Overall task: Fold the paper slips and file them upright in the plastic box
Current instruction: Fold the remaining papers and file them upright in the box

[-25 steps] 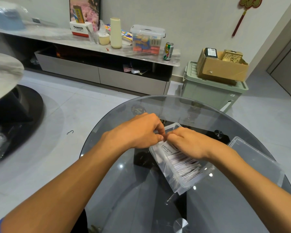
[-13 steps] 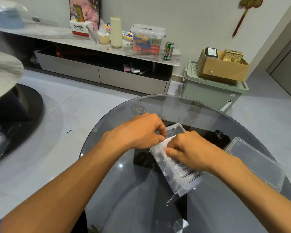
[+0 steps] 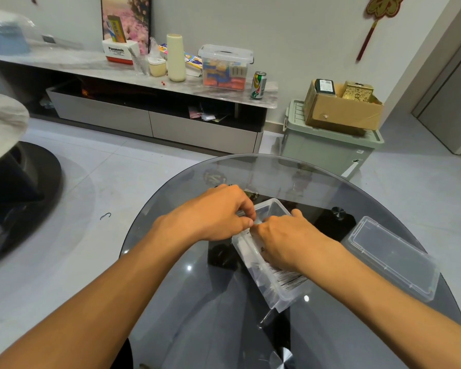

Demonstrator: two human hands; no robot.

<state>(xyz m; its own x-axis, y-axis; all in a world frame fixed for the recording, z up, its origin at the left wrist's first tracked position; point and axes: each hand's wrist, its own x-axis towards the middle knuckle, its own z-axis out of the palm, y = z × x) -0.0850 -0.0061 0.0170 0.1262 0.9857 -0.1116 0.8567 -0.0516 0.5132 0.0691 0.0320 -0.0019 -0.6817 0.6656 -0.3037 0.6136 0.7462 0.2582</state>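
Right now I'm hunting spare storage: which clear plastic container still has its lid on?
The handled tub on the shelf; the box under the hands is open.

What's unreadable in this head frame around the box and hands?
- Slip being filed: hidden between left hand and right hand.
- Paper slips in the plastic box: count and print too small, partly under the right hand.
- Fingertip grip: occluded, cannot tell.
- Lid: its latch detail is blurred.

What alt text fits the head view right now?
Both hands meet over a clear plastic box of upright paper slips on a round glass table; the right hand presses into the slips, the left hand pinches beside it.
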